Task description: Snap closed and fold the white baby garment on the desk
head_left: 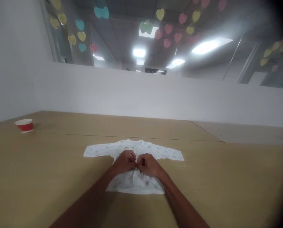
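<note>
**Q: What is recorded from the head view at the hands?**
A: The left hand and the right hand are seen side by side over a white long-sleeved infant top, which is printed with a small pale pattern. The top is laid flat on the desk directly beneath both hands, and its sleeves are spread out to either side of them.

**Q: What state are the hands found in?**
A: Both hands are closed narrow and are curled inward on the cloth at the centre front of the top, just below the collar. They are held almost touching each other. The exact part of the top that is pinched is hidden by the hands and cannot be determined.

**Q: What else is noted?**
A: A red-and-white paper cup is stood on the desk, well beyond the left hand. Farther ahead of both hands, a white wall is seen, and coloured paper hearts are displayed above it.
</note>
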Motion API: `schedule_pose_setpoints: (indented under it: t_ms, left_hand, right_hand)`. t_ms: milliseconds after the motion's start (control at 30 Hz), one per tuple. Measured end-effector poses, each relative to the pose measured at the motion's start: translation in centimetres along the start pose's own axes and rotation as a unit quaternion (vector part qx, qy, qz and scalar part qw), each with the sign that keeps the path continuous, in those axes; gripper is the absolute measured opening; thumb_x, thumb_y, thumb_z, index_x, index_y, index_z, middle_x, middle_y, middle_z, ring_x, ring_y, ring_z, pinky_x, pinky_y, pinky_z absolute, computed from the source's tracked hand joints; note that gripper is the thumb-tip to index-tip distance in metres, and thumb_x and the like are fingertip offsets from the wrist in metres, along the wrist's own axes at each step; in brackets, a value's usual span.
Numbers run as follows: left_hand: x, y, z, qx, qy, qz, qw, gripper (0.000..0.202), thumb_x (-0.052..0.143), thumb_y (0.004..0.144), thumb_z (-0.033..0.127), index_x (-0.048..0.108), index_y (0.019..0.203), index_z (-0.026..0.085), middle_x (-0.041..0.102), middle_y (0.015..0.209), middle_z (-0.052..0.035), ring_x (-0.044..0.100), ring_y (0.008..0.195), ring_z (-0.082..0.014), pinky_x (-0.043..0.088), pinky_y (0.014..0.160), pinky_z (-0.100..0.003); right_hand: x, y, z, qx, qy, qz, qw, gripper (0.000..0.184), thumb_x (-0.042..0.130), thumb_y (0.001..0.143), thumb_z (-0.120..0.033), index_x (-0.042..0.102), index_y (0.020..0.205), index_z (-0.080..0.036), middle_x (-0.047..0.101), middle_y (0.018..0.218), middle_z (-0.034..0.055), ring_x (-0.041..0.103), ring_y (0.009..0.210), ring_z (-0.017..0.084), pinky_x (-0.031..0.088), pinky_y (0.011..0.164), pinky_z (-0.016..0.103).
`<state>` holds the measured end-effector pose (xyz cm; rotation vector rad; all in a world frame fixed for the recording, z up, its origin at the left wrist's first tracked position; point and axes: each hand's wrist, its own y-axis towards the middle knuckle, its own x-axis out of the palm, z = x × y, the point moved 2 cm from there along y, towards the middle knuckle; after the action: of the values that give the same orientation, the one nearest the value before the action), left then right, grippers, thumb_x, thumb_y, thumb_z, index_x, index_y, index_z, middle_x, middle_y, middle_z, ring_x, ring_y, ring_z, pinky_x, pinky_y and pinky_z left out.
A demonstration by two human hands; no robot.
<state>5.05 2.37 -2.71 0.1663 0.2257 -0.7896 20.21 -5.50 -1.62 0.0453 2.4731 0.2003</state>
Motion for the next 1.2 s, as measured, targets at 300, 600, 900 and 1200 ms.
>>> schedule_pose_setpoints:
  t_ms: [300,600,900,1200]
  left_hand:
    - [-0.4,0.0,0.0,0.027,0.028,0.0,0.999,0.016,0.057,0.06,0.021,0.052,0.074,0.015,0.054,0.06,0.0028,0.043,0.052,-0.0083,0.028,0.048,-0.019]
    - [-0.3,0.3,-0.8,0.032,0.026,0.011,0.999,0.016,0.057,0.061,0.02,0.053,0.076,0.015,0.056,0.062,0.0016,0.045,0.054,-0.0098,0.029,0.049,-0.02]
    - [-0.5,-0.1,0.5,0.076,0.096,-0.005,0.992,0.007,0.058,0.069,0.018,0.056,0.074,0.014,0.054,0.065,0.0013,0.046,0.061,-0.0103,0.031,0.055,-0.021]
    - [-0.3,-0.6,0.6,0.028,0.002,-0.04,0.999,0.021,0.063,0.074,0.025,0.058,0.091,0.013,0.058,0.072,-0.0005,0.049,0.061,-0.011,0.035,0.055,-0.022]
  right_hand:
    - [-0.6,0.4,0.1,0.003,0.067,0.006,0.998,0.011,0.055,0.077,-0.013,0.06,0.067,-0.013,0.054,0.063,-0.0022,0.045,0.06,0.008,0.032,0.055,0.02]
    - [-0.4,-0.1,-0.1,0.006,-0.037,-0.004,0.999,0.008,0.059,0.077,-0.015,0.061,0.07,-0.015,0.058,0.066,-0.0033,0.048,0.061,0.009,0.031,0.055,0.02]
    - [-0.5,0.3,-0.1,0.011,0.031,-0.022,0.999,0.014,0.052,0.079,-0.018,0.053,0.066,-0.014,0.046,0.062,-0.0034,0.039,0.061,0.008,0.027,0.056,0.022]
    - [-0.8,0.2,0.0,0.023,0.083,-0.025,0.996,0.024,0.049,0.077,-0.037,0.049,0.066,-0.016,0.041,0.062,-0.0022,0.035,0.06,0.009,0.027,0.055,0.023]
